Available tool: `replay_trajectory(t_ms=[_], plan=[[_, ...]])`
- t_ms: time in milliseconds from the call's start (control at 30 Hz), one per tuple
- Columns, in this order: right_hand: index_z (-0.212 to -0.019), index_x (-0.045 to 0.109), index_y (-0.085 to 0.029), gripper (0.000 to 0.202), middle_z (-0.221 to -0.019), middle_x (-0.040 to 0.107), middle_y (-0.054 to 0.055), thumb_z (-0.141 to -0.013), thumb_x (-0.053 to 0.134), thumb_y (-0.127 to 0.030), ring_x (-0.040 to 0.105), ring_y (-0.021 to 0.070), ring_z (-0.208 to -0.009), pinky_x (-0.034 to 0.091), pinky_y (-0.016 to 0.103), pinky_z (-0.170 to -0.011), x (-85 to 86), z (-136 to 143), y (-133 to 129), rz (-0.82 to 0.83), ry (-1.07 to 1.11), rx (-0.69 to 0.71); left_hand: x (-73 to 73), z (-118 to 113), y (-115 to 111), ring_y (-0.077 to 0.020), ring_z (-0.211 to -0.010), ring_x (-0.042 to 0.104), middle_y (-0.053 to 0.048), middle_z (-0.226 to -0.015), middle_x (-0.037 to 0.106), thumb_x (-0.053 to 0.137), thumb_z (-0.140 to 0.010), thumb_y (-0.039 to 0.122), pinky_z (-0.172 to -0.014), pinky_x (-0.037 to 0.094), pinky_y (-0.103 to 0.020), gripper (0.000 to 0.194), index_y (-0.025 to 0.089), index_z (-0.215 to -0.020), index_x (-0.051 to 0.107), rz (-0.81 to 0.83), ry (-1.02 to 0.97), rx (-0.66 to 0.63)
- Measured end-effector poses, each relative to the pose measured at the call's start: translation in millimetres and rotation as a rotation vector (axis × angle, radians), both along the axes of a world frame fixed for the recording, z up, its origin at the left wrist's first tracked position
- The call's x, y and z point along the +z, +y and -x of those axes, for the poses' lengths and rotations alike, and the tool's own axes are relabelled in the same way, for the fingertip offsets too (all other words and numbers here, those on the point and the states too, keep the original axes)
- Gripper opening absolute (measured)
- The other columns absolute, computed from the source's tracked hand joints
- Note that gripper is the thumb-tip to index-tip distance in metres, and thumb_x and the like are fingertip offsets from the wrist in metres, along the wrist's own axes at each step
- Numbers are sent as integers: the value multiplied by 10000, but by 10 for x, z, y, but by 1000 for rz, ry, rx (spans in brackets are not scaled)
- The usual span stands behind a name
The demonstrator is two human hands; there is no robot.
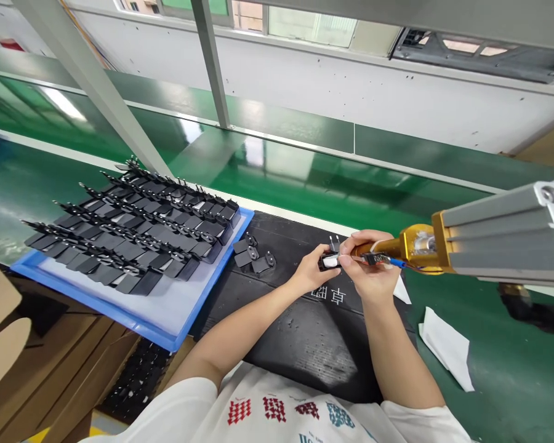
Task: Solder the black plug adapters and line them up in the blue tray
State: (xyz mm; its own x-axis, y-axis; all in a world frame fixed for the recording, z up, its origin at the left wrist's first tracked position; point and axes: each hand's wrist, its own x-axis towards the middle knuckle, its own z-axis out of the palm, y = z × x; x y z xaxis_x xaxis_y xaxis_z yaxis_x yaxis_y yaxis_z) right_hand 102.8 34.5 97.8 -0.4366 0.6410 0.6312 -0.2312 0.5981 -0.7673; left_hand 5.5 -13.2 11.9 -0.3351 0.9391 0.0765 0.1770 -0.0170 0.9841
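Note:
My left hand (314, 269) is closed on a small black plug housing (324, 263), whose two metal pins stick up at the back. A white piece (331, 261) shows on the housing's near face. My right hand (372, 264) has its fingers pressed together at the housing's right side, beside the gold-coloured tip of a machine (415, 246). What the right fingers grip is too small to make out. Several similar black plug parts (261, 264) lie loose on the black mat (286, 332), left of my left hand.
A blue-rimmed tray (212, 289) at the left bears rows of black plug parts (133, 227). White cloths or papers (447, 347) lie at the right. Cardboard boxes (37, 369) stand at the lower left. A metal post (212, 67) rises behind the mat.

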Motion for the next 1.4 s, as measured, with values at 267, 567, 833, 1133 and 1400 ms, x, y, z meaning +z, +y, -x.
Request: replay_trajectory(t_ms=[267,567,833,1133,1400], plan=[[-1012,563,-255,337,-703,596,-13,-786,746,-427,598,181,-635,522,349,-601,14,-15,-95,60,-68,-84,-79,-25,0,-223,-1034,665,-57,-1095,706,771,-739,257,-897,532,-334,465,194,-1158,579,-139,-57,-77],[-1085,561,-273,432,-775,602,14,-784,726,-537,624,212,-715,537,363,-620,-124,-78,26,63,28,98,-38,34,6,-206,-886,687,-10,-959,735,759,-722,245,-828,544,-312,338,199,-1039,651,-24,-6,-24],[-1036,592,-256,277,-764,614,11,-847,698,-429,602,172,-671,511,318,-591,34,-95,137,59,-31,194,124,341,10,-220,-898,684,-20,-962,735,757,-680,166,-851,531,-316,353,184,-1022,673,205,194,1],[-969,624,-250,263,-748,612,-1,-823,728,-442,597,153,-655,528,298,-578,107,-96,164,87,-37,126,15,339,121,-192,-901,660,-35,-929,715,677,-811,242,-846,517,-306,125,177,-918,683,86,163,38],[-991,634,-260,222,-763,624,-6,-840,719,-400,618,151,-681,566,309,-642,67,-106,187,100,-20,148,-19,381,88,-217,-961,594,-69,-968,679,609,-812,138,-910,507,-365,216,159,-1020,664,-51,503,1]])
